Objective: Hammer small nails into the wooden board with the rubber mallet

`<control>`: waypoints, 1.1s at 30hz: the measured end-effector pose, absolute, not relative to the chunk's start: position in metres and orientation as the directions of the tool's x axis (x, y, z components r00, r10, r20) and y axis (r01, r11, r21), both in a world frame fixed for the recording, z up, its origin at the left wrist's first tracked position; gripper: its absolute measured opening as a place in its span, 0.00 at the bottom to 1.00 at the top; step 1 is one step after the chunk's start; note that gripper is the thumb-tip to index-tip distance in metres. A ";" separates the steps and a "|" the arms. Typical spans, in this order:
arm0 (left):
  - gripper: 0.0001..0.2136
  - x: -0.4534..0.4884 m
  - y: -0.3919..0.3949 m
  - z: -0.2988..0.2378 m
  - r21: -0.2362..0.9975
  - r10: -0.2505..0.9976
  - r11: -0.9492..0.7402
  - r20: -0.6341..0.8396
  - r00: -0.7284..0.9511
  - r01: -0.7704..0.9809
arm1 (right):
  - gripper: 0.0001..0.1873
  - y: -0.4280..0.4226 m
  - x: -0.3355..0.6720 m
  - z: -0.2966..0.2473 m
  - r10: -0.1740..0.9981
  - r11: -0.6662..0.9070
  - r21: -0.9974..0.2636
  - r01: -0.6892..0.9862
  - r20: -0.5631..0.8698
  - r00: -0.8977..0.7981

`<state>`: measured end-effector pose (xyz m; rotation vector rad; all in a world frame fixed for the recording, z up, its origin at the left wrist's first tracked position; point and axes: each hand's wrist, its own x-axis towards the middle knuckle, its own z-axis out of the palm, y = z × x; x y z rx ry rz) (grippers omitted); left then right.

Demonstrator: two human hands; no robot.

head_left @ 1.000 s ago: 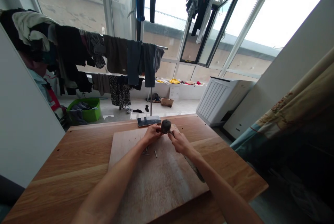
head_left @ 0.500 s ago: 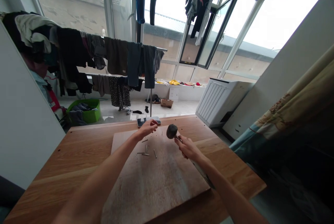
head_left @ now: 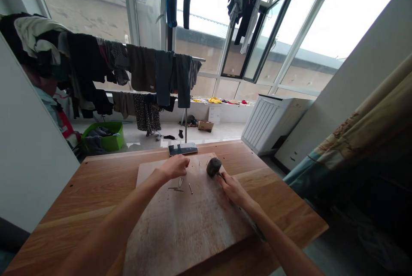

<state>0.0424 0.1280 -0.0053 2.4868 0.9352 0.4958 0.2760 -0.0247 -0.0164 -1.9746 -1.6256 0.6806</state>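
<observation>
My right hand (head_left: 234,189) is wrapped round the handle of a mallet with a dark, rounded head (head_left: 213,167). The head is held low over the far right part of a worn wooden board (head_left: 193,228). My left hand (head_left: 175,165) is above the board's far left part, its fingers curled downward and pressed together; whatever is in them is hidden. Near that hand several loose nails (head_left: 180,183) lie on the board, one nail (head_left: 190,188) a little apart to the right. A thin nail (head_left: 199,163) stands upright near the board's far edge, left of the mallet head.
The board lies on a wooden table (head_left: 74,207). A phone (head_left: 183,150) rests at the table's far edge. Beyond are a green basket (head_left: 112,138) with cloth, a rack of clothes (head_left: 143,70) and a white ribbed appliance (head_left: 264,123). A curtain (head_left: 360,138) hangs at right.
My left hand has come down from near the phone towards the nails, and its fingers have closed. My right hand with the mallet has dropped slightly.
</observation>
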 end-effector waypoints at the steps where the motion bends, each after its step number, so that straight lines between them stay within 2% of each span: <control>1: 0.05 0.047 0.129 -0.007 0.589 0.698 -0.651 0.215 0.682 0.480 | 0.15 -0.025 0.276 -0.016 0.984 -0.168 -0.649 0.742 -0.065 0.167; 4: 0.06 0.059 0.132 -0.017 0.792 0.778 -0.505 0.246 0.578 0.342 | 0.15 -0.025 0.276 -0.016 0.985 -0.161 -0.642 0.750 -0.054 0.165; 6: 0.07 0.062 0.133 -0.025 0.846 0.812 -0.439 0.230 0.537 0.303 | 0.14 -0.025 0.276 -0.016 0.986 -0.154 -0.640 0.753 -0.050 0.160; 21: 0.04 0.061 0.133 -0.046 0.723 0.767 -0.587 0.353 0.536 0.364 | 0.15 -0.025 0.277 -0.015 0.983 -0.171 -0.649 0.741 -0.066 0.168; 29: 0.04 0.061 0.136 -0.051 0.720 0.752 -0.602 0.363 0.551 0.347 | 0.16 -0.011 0.259 -0.006 0.988 -0.148 -0.681 0.717 -0.069 0.138; 33: 0.03 0.061 0.133 -0.048 0.725 0.759 -0.595 0.366 0.538 0.346 | 0.17 0.006 0.244 0.002 0.995 -0.084 -0.670 0.737 -0.016 0.099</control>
